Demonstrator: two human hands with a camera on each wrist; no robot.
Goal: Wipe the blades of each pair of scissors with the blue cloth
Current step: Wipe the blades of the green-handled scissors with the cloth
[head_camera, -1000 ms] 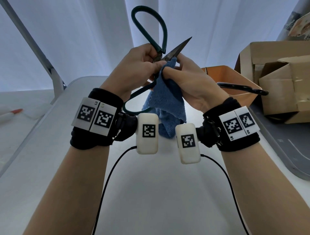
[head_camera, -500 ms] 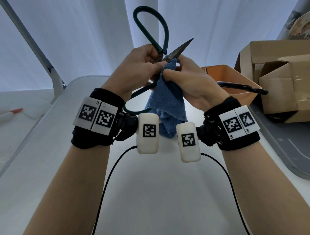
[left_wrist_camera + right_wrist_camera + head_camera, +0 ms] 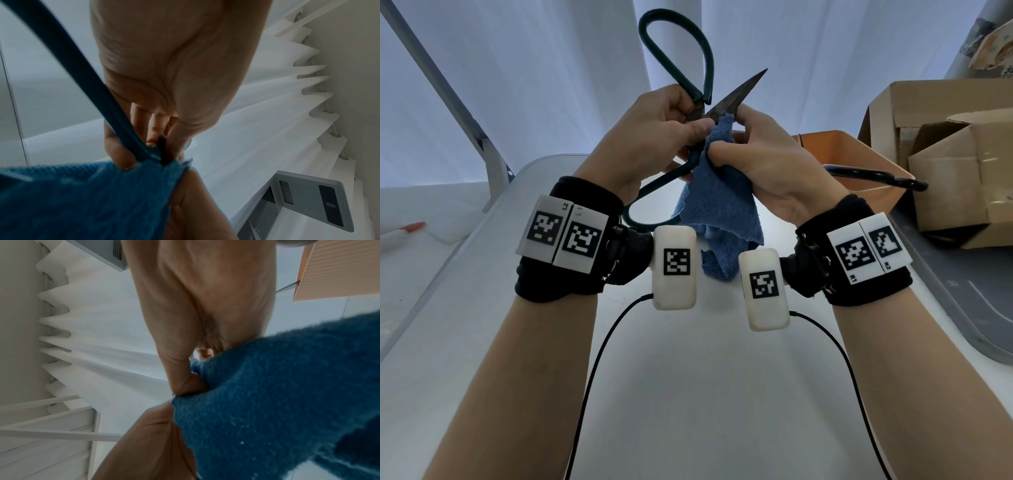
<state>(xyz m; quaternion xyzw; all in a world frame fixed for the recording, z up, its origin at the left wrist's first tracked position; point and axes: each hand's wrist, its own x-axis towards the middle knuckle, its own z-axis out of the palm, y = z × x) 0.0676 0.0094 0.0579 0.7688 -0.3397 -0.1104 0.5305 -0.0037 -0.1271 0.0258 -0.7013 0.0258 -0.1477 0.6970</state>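
Observation:
Dark green scissors (image 3: 702,65) with big loop handles are held up over the table, spread wide. My left hand (image 3: 654,133) grips them near the pivot. One dark blade (image 3: 739,94) points up to the right. My right hand (image 3: 753,150) pinches the blue cloth (image 3: 719,212) against the base of that blade; the other blade is hidden under cloth and fingers. In the left wrist view a green handle (image 3: 78,84) runs past my left hand (image 3: 164,81) into the cloth (image 3: 86,199). The right wrist view shows my right hand (image 3: 197,305) bunching the cloth (image 3: 277,402).
An orange bin (image 3: 835,150) stands at the back right with another black-handled pair of scissors (image 3: 873,178) lying across its rim. Cardboard boxes (image 3: 945,161) sit further right. The white table (image 3: 688,394) lies below my arms, a grey mat (image 3: 969,308) at its right.
The scissors and both hands have drifted slightly, and the cloth sits a little lower against the blade base. The grips are unchanged.

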